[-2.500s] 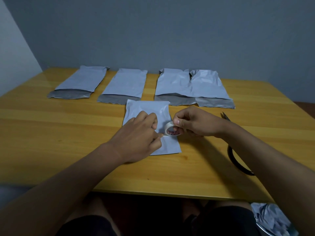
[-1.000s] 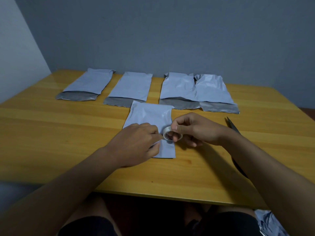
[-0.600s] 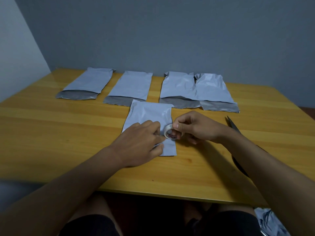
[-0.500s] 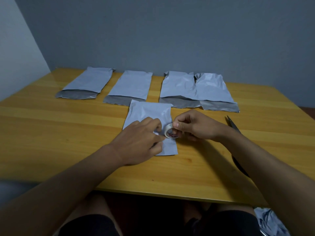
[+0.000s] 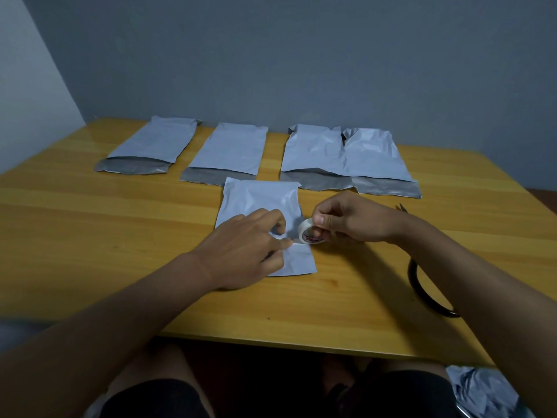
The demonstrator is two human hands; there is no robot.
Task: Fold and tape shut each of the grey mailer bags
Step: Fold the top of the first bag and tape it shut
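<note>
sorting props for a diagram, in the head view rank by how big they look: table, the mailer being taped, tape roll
1. table
2. mailer being taped
3. tape roll, held by the right hand

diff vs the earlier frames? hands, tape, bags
Small changes only. The left hand went on working at the tape end over the near mailer bag, and its fingers now pinch at it beside the tape roll. The right hand still grips the roll, in about the same spot over the bag's right edge. The four bags in the back row and the scissors have not moved.
</note>
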